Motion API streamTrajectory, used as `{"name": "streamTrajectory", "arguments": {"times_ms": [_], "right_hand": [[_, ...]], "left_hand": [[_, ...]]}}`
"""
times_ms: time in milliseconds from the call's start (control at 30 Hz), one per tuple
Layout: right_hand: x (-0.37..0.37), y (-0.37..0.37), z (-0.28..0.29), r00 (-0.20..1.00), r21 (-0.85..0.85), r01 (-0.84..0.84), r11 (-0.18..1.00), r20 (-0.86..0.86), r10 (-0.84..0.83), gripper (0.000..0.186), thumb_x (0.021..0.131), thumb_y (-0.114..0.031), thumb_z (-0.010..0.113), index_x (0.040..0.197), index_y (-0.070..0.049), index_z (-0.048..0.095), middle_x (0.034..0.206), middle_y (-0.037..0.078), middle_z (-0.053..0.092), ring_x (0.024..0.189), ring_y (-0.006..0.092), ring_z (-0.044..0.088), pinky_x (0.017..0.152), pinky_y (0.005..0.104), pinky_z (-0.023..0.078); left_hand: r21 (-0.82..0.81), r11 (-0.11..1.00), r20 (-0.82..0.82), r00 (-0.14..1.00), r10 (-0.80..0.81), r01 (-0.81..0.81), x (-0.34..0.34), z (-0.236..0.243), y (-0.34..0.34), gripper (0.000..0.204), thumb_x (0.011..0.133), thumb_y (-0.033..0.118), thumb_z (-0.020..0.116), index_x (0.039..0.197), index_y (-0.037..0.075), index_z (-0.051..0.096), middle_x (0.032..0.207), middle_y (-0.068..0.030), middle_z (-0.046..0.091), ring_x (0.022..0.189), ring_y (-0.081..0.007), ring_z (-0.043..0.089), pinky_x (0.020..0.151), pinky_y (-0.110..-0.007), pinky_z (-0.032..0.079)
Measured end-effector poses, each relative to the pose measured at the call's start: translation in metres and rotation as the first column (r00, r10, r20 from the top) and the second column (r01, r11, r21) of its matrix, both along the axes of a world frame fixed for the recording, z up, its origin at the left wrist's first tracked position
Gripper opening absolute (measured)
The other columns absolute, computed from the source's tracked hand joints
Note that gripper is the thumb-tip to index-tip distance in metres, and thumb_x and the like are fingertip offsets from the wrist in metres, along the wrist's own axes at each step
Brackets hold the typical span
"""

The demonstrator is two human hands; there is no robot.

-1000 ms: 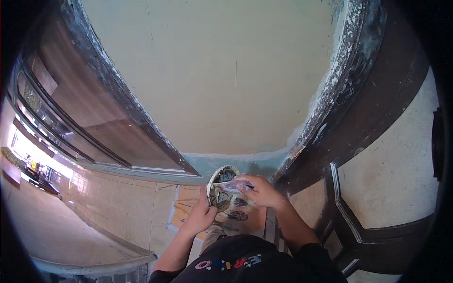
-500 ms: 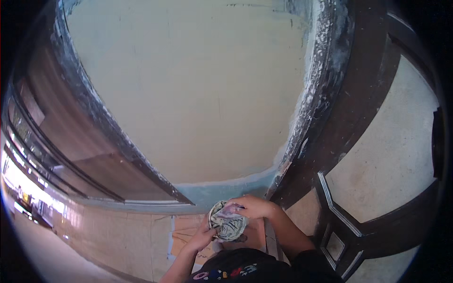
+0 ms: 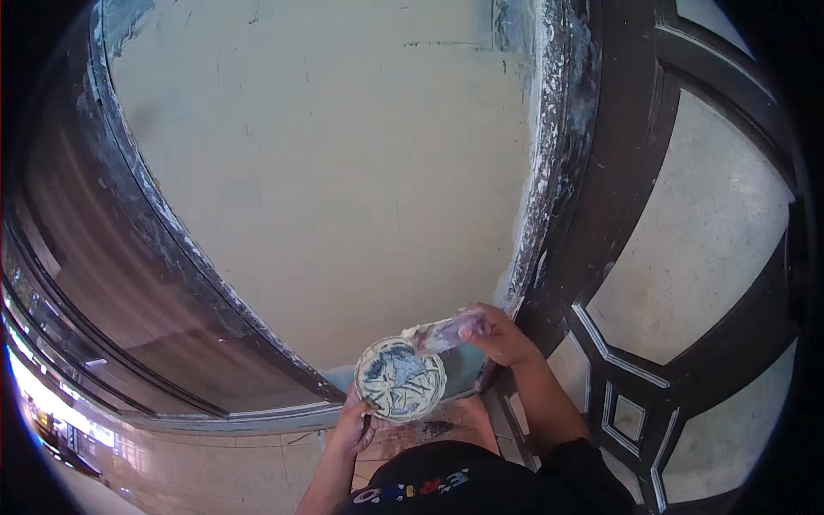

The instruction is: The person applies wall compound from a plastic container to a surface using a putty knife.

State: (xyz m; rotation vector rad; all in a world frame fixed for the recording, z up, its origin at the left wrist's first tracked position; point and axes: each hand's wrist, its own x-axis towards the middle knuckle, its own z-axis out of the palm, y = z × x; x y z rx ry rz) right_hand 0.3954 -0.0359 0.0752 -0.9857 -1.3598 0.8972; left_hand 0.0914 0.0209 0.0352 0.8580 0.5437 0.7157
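In my left hand (image 3: pixel 354 422) is a round tub (image 3: pixel 401 379), gripped by its lower left side and tilted so that its inside shows. Cream-coloured putty in streaks coats its inner bottom and rim. My right hand (image 3: pixel 499 337) is closed on a flat purplish putty scraper (image 3: pixel 439 336), whose far edge carries a cream smear. The scraper's tip lies over the tub's upper right rim; whether the two touch, I cannot tell. Ahead of both hands rises a wall panel (image 3: pixel 326 189) coated in cream filler, with bluish patches at its edges.
Worn dark frames spotted with white border the panel, the right one (image 3: pixel 549 146) being the more heavily spotted. A dark wooden door (image 3: pixel 631 206) with pale inset panels stands at right. On the left is a brown surface with window bars (image 3: pixel 103 335), above a tiled floor (image 3: pixel 215 468).
Both hands have risen toward the wall. The scraper has come out of the tub to its upper right, and the tub's inside now faces up more fully.
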Motion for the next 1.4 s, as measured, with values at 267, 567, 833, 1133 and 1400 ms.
{"name": "streamTrajectory", "arguments": {"times_ms": [267, 567, 833, 1133, 1400], "right_hand": [[-0.025, 0.002, 0.036, 0.946, 0.240, 0.193, 0.951, -0.303, -0.116, 0.025, 0.096, -0.013, 0.062, 0.117, 0.000, 0.057, 0.108, 0.006, 0.064, 0.102, 0.0130, 0.058, 0.091, 0.0292, 0.045], [0.021, 0.000, 0.134, 0.544, 0.580, 0.664, 0.471, 0.056, -0.837, 0.029, 0.096, -0.015, 0.058, 0.120, 0.002, 0.057, 0.106, 0.015, 0.067, 0.101, 0.0197, 0.063, 0.089, 0.0321, 0.047], [0.066, 0.019, 0.270, 0.184, 0.822, 0.569, 0.042, -0.078, -0.980, 0.029, 0.096, -0.017, 0.049, 0.120, -0.003, 0.058, 0.107, 0.023, 0.066, 0.101, 0.0395, 0.064, 0.088, 0.0415, 0.049], [0.066, 0.057, 0.373, -0.044, 0.912, 0.403, -0.079, -0.067, -0.997, 0.034, 0.095, -0.015, 0.045, 0.126, -0.008, 0.057, 0.107, 0.022, 0.066, 0.095, 0.0407, 0.064, 0.082, 0.0478, 0.051], [0.065, 0.090, 0.369, -0.516, 0.884, 0.467, -0.018, 0.256, -0.818, 0.024, 0.092, -0.007, 0.046, 0.111, 0.004, 0.057, 0.087, 0.023, 0.069, 0.078, 0.0399, 0.070, 0.068, 0.0469, 0.057]], "left_hand": [[-0.012, 0.998, 0.071, 0.996, -0.060, 0.061, -0.016, 0.001, 0.025, 0.071, 0.079, -0.001, 0.046, 0.147, 0.012, 0.026, 0.132, -0.0188, 0.049, 0.101, -0.0356, 0.065, 0.067, -0.048, 0.063], [0.054, 0.995, 0.019, 0.996, -0.084, 0.083, -0.032, -0.019, 0.046, 0.071, 0.076, 0.001, 0.047, 0.145, 0.009, 0.029, 0.127, -0.0205, 0.054, 0.096, -0.0381, 0.067, 0.067, -0.052, 0.063], [0.023, 0.998, 0.086, 0.994, -0.062, 0.060, -0.039, -0.045, 0.062, 0.074, 0.072, 0.000, 0.048, 0.143, 0.008, 0.031, 0.127, -0.0208, 0.054, 0.096, -0.0387, 0.066, 0.068, -0.052, 0.063], [0.024, 1.000, 0.085, 0.996, 0.016, -0.018, -0.055, -0.061, 0.069, 0.072, 0.073, -0.002, 0.045, 0.143, 0.010, 0.031, 0.118, -0.0203, 0.057, 0.086, -0.0342, 0.068, 0.065, -0.047, 0.063], [0.006, 0.998, -0.028, 0.998, 0.059, -0.058, -0.063, -0.074, 0.073, 0.062, 0.082, 0.004, 0.046, 0.143, 0.009, 0.034, 0.121, -0.0179, 0.058, 0.092, -0.0313, 0.067, 0.068, -0.043, 0.061]]}}
